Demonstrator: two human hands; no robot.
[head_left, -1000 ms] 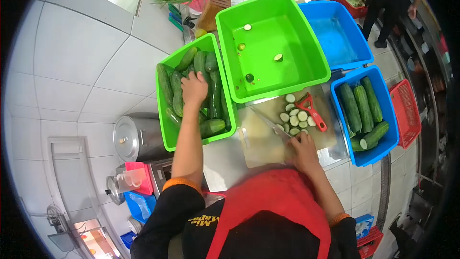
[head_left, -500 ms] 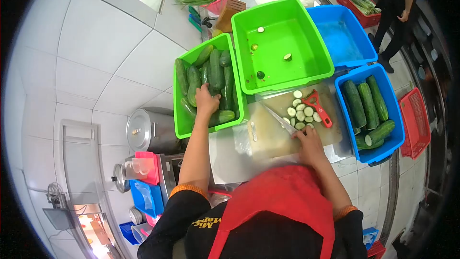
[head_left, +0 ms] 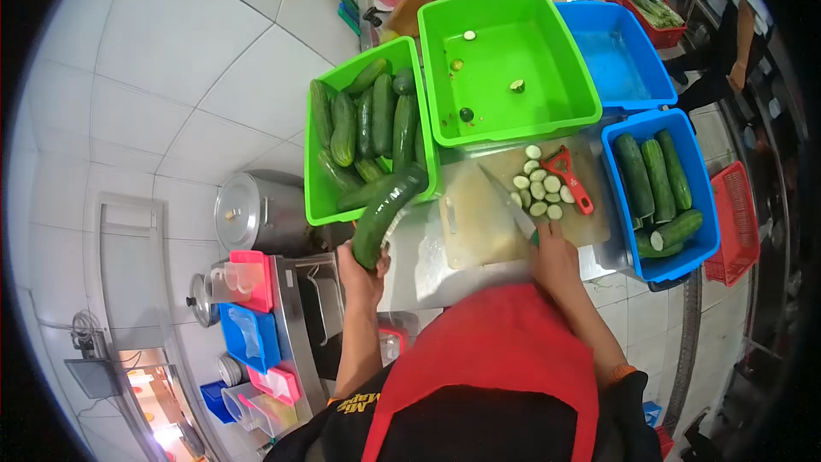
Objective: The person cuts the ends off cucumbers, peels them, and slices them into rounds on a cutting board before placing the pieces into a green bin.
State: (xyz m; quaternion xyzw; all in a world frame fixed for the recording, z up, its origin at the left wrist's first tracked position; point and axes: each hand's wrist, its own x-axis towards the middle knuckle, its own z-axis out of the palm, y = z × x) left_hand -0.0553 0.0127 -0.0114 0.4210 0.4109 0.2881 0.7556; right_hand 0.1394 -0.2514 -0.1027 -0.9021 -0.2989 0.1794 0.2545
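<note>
My left hand point(head_left: 363, 274) grips the lower end of a long dark green cucumber point(head_left: 382, 218), held up near the front edge of the green crate point(head_left: 314, 192). Several more cucumbers point(head_left: 344, 128) lie in that crate. At the cutting board point(head_left: 479, 235), my right hand point(head_left: 556, 258) is closed round the green handle of a knife point(head_left: 510, 203). Its blade points away from me over the board, left of several pale round cucumber slices point(head_left: 538, 191). A red peeler point(head_left: 567, 178) lies beside the slices.
Behind the board, a second green crate point(head_left: 513, 133) holds a few cut ends. On the right, a blue crate point(head_left: 710, 244) contains cucumbers with trimmed ends. Another blue crate point(head_left: 620, 60) stands behind it. A lidded pot point(head_left: 248, 214) is at left. A person point(head_left: 735, 51) stands far right.
My left hand has lifted a cucumber out of the green crate and drawn it toward me. The knife stays in my right hand over the board, its blade turned slightly.
</note>
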